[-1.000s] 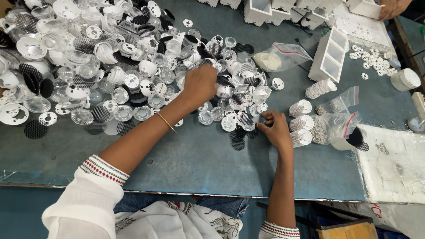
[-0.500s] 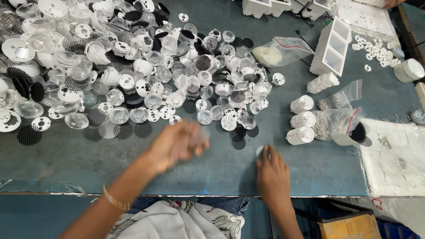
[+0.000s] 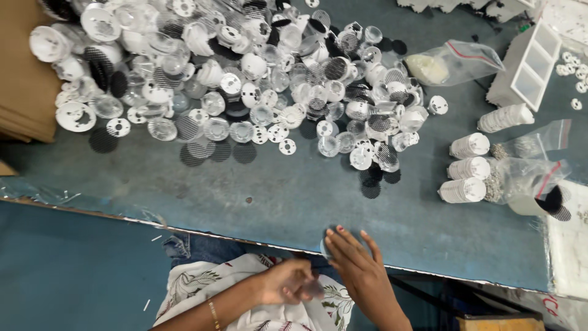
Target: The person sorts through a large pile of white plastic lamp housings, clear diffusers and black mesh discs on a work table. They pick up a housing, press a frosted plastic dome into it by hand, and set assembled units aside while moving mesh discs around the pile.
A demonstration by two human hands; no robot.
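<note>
My right hand (image 3: 361, 266) pinches a small round disc (image 3: 324, 246) lying flat at the table edge (image 3: 429, 270); my left hand (image 3: 288, 282) is curled shut, contents unclear.

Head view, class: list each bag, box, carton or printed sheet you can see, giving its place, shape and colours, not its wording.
Clear zip bag: upper right of the table, flat, red seal strip, pale contents.
Clear bags: right side beside the white stacks, crumpled, red strips, small metal bits inside.
White divided box: upper right, rectangular, open compartments.
Brown cardboard: left edge, flat sheets.
White printed sheet: lower right, partly cut off.
</note>
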